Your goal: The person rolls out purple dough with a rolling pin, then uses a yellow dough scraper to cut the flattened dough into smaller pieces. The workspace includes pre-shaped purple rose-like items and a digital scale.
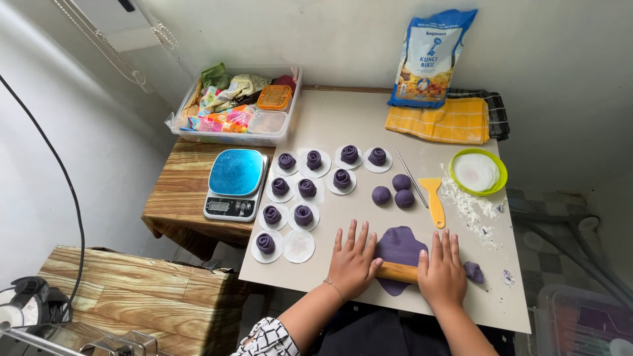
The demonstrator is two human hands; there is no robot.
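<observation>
My left hand (354,261) and my right hand (442,271) press flat, fingers spread, on a wooden rolling pin (399,271) that lies across a flattened sheet of purple dough (398,246). A small purple dough scrap (473,271) sits just right of my right hand. Three purple dough balls (394,190) rest beyond the sheet. Several rose-shaped purple dough pieces (307,188) sit on white paper rounds to the left; one paper round (299,246) is bare.
A yellow scraper (434,200), thin metal stick (411,177), loose flour (469,208) and a green bowl (454,173) of paper rounds lie right. A blue kitchen scale (235,182), plastic bin (231,137), flour bag (432,58) and yellow cloth (438,121) stand farther back.
</observation>
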